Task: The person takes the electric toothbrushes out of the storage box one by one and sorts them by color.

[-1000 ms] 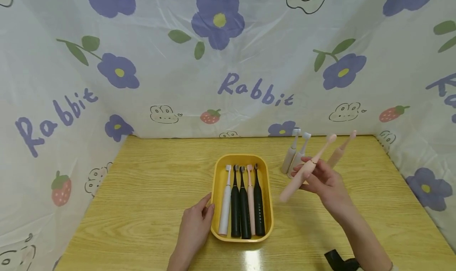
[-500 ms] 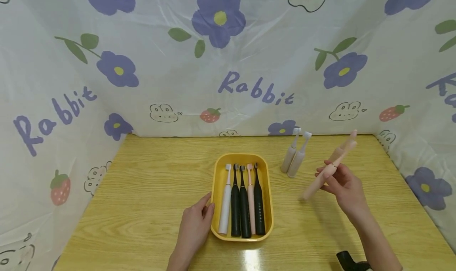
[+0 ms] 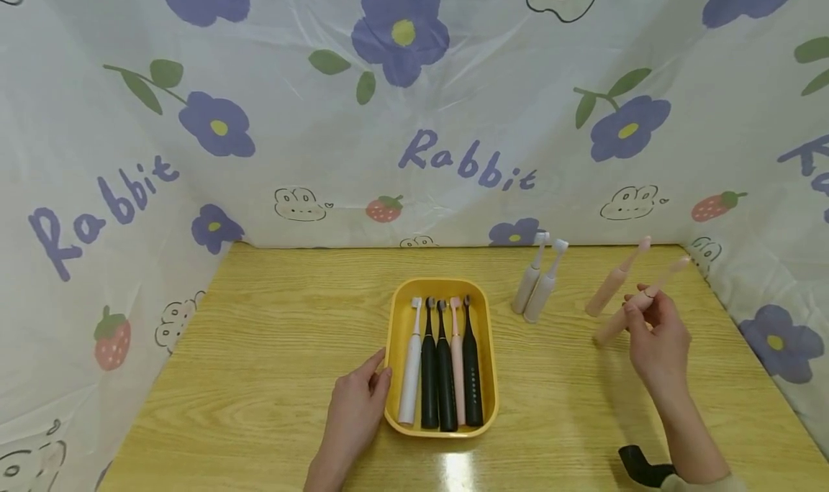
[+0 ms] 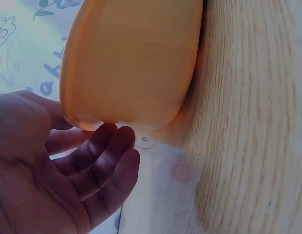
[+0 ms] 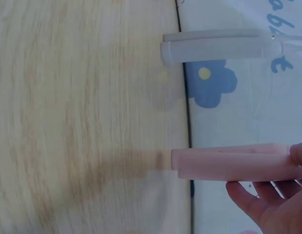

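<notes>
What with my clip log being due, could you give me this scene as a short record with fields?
Tray: yellow, on table
Tray contents, left to right: white brush, two black brushes, pink brush, third black brush
Left grip: touches tray's left wall
Right grip: holds second pink brush
Second pink brush's base: contact with table unclear
Standing right of tray: two pale brushes, third pink brush

We hold a slim pink toothbrush (image 3: 618, 322) pinched in our right hand (image 3: 660, 342), tilted, its brush head up and to the right. Our left hand (image 3: 358, 400) touches the side of a yellow, round-cornered tray (image 4: 131, 63). It lies flat on the bench (image 3: 278, 319), with five toothbrushes (image 3: 429, 384) inside, side by side, heads pointing away: white, two black, pink, black.
</notes>
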### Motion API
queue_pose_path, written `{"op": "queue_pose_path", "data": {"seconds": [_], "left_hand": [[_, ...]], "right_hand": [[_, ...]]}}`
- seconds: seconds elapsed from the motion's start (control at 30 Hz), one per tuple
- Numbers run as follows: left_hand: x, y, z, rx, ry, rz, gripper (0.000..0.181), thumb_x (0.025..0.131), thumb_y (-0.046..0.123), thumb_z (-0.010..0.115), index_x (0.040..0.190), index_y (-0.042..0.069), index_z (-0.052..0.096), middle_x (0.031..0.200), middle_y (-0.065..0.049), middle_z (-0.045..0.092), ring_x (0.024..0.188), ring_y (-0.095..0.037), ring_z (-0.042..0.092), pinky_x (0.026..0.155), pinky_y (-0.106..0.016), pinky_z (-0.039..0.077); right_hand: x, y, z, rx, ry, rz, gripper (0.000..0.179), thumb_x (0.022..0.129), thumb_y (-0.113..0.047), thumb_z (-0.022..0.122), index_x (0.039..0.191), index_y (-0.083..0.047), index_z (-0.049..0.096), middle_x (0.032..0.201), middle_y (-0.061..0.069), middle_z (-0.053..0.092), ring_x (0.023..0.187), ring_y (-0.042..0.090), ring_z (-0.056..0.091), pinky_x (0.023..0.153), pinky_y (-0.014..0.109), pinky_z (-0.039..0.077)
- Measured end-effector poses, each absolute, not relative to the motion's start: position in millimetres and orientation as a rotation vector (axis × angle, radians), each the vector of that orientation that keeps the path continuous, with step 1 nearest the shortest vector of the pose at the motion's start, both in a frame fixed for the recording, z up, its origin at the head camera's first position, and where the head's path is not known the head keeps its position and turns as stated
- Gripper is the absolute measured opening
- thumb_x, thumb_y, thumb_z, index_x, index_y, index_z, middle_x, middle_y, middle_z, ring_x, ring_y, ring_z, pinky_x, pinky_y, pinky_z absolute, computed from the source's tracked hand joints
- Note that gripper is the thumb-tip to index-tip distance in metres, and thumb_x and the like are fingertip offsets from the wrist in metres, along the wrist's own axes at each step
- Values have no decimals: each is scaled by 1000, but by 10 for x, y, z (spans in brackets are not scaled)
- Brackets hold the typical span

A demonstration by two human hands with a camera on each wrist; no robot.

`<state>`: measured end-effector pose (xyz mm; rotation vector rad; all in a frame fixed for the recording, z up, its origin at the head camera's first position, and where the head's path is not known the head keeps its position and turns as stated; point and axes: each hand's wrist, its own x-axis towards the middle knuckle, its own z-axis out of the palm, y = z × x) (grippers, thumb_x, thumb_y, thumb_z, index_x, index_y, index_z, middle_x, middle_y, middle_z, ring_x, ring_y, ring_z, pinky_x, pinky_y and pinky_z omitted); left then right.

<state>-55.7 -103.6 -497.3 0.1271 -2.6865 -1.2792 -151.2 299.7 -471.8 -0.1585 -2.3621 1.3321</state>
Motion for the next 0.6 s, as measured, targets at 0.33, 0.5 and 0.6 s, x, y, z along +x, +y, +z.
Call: {"op": "queue_pose_path", "data": {"seconds": [0.33,0.5,0.6], "left_hand": [[-562,-1033,-4968,128,-2691,-1255,36,101,8,63,134,-4,65,65,4,53,53,-7,44,48,-24,40],[-566,-1033,-4975,131,-2694,-1246,36,101,8,63,134,-3,65,65,4,52,54,-7,44,49,-24,40],[-563,-1034,-4971,127,-2694,-1243,36,101,9,63,134,-4,65,65,4,52,54,-7,44,49,-24,40]], "right_hand": [[-1744,2979,-4845,-257,-2222,1244,38,107,-19,52,139,2,56,126,21,66,104,2,57,95,33,46],[-1788,2973,-4900,-255,-2239,1230,39,108,-17,51,142,1,53,130,23,65,116,34,60,95,50,44],[-1812,2973,-4911,-233,-2231,1227,39,108,-16,51,142,3,53,130,23,65,116,40,59,93,53,44]]}}
